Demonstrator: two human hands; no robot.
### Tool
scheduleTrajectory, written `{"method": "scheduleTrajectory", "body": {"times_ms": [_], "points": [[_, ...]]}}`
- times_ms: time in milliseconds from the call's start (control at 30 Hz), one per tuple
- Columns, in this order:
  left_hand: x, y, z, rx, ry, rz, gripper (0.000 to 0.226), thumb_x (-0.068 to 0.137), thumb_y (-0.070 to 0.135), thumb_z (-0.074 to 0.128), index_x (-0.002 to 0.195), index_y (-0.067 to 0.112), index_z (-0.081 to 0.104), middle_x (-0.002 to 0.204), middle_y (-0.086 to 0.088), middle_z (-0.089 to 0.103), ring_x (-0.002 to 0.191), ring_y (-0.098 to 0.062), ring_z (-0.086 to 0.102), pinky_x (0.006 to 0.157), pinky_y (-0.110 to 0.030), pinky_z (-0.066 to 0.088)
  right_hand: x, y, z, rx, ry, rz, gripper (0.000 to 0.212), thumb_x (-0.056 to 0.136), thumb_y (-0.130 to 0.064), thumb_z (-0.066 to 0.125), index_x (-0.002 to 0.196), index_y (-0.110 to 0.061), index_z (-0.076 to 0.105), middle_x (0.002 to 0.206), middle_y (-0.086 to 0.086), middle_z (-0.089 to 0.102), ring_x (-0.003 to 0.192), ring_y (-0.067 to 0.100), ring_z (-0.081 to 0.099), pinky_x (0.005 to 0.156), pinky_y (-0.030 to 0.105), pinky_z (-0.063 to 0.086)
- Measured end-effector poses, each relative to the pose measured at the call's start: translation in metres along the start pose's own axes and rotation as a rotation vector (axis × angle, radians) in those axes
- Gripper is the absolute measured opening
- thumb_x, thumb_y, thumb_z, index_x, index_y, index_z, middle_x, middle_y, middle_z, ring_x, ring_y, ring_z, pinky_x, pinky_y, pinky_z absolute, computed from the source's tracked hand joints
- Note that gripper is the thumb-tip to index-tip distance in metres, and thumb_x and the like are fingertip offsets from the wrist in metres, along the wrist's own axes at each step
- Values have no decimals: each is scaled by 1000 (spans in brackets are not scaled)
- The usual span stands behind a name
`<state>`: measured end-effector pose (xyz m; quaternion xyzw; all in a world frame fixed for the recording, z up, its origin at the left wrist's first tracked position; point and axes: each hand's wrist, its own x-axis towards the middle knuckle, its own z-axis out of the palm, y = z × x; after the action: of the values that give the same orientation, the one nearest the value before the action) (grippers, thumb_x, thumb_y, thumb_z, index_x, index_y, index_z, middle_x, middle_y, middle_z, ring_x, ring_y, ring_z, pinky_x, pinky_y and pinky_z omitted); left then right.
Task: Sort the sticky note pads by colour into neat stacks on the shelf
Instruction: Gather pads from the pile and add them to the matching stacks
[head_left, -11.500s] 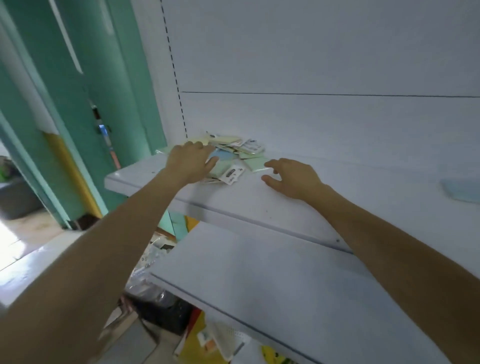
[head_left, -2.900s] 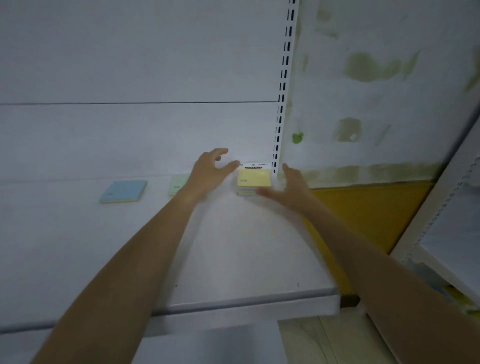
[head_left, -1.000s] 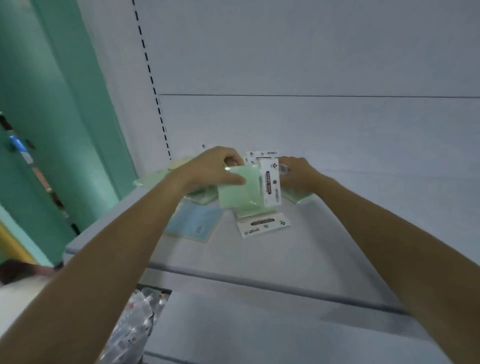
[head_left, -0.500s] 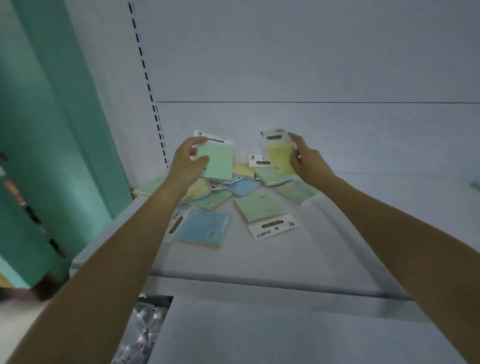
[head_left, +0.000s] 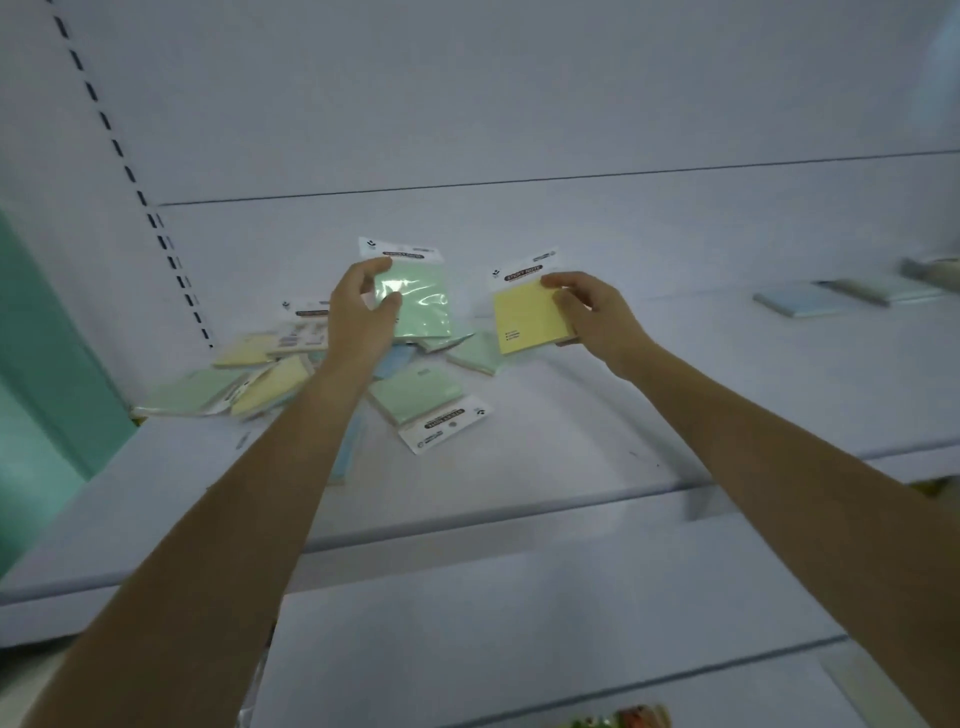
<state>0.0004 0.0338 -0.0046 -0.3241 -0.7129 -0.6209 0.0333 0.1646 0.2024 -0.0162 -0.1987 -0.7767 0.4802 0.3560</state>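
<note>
Holding a pale green film-wrapped square sticky pad (head_left: 421, 306) in the left grip (head_left: 358, 317), pinching a yellow wrapped pad (head_left: 524, 325) in the right grip (head_left: 592, 317), above the mixed pile (head_left: 415, 400) on the white shelf (head_left: 571, 426). Likely handling light, stiff, slick; gripping by the edges seeming wisest.

Your left grip (head_left: 358, 312) holds the left pad (head_left: 421, 301) over the loose pile (head_left: 415, 397), which lies on the shelf (head_left: 571, 441) at 11 o'clock. The right grip (head_left: 597, 317) holds the right pad (head_left: 524, 322) above the pile's 3 o'clock edge. The placed pads (head_left: 800, 301) lie well apart at 2 o'clock.
</note>
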Motion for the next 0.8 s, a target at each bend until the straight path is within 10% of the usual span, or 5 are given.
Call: {"method": "scheduleTrajectory", "body": {"times_ms": [100,800], "points": [[-12,11,33,-20,-66,30,39,84,-3,53,120,12,58,87,9,44,99,-12,44,74,-1,38,-15,7,-38,19,12,57,27,94,-15,49,120,-13,55,93,-1,48,80,7,52,53,12,54],[-122,151,366,-140,-163,-9,37,84,0,53,119,12,58,86,12,45,96,-10,43,99,-39,44,-86,102,-382,30,100,149,41,89,5,46,125,-16,45,95,-8,48,83,11,55,57,17,55]]}}
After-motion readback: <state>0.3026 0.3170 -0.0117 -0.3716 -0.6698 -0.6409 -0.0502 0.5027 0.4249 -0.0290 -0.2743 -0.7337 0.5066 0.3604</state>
